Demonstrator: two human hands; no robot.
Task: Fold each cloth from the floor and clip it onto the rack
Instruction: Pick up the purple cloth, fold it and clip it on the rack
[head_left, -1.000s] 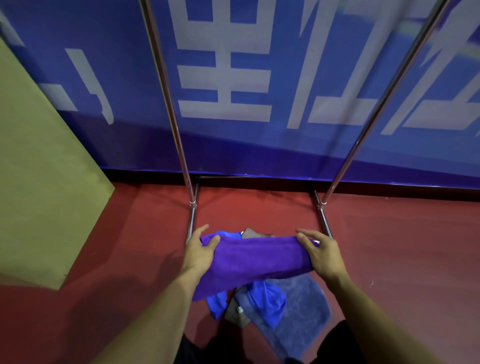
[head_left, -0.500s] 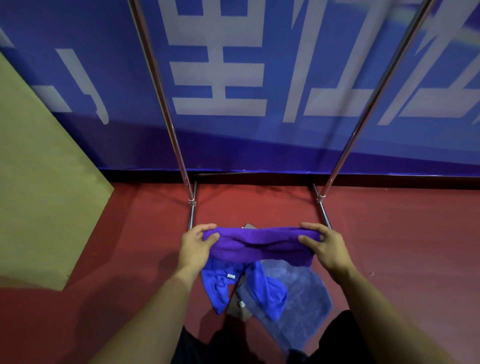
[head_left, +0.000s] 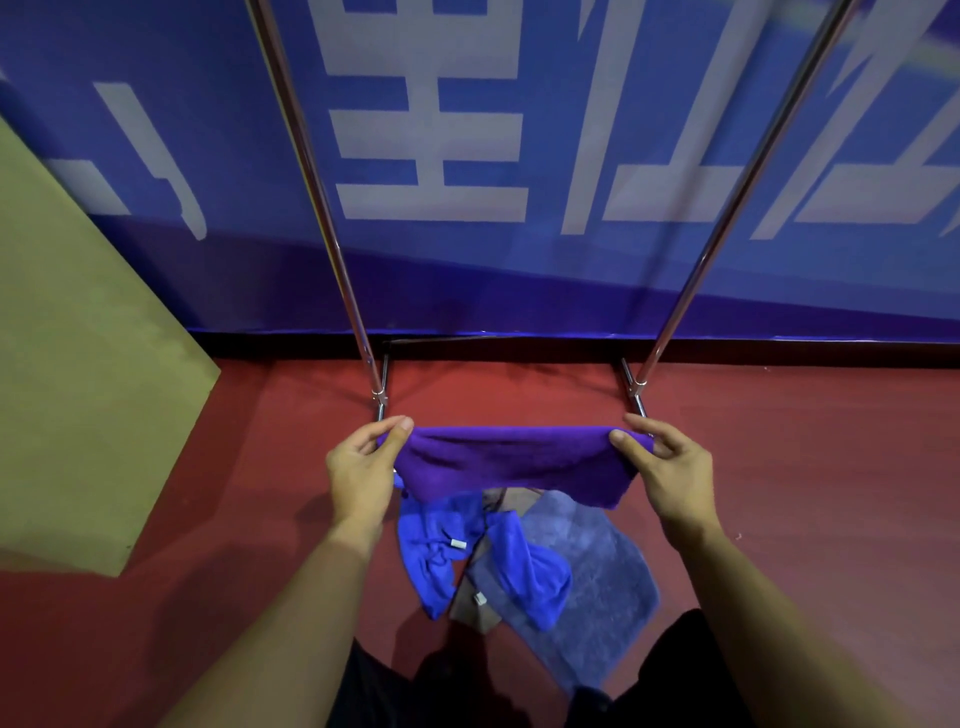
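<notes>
The person's left hand (head_left: 363, 473) and right hand (head_left: 667, 473) each pinch an end of the purple cloth (head_left: 514, 462), held taut above the floor (head_left: 805, 467) pile by the rack (head_left: 641, 384). Soft, light and limp, it likely sags unless gripped at the corners.

I am seeing my left hand (head_left: 361, 475) and right hand (head_left: 667, 475) pinching the two ends of a folded purple cloth (head_left: 511, 462), which is hanging stretched between them above the red floor (head_left: 805, 467). A blue cloth (head_left: 441, 545) and a grey cloth (head_left: 602, 577) are lying below it. The rack (head_left: 332, 234) poles are rising beyond.
</notes>
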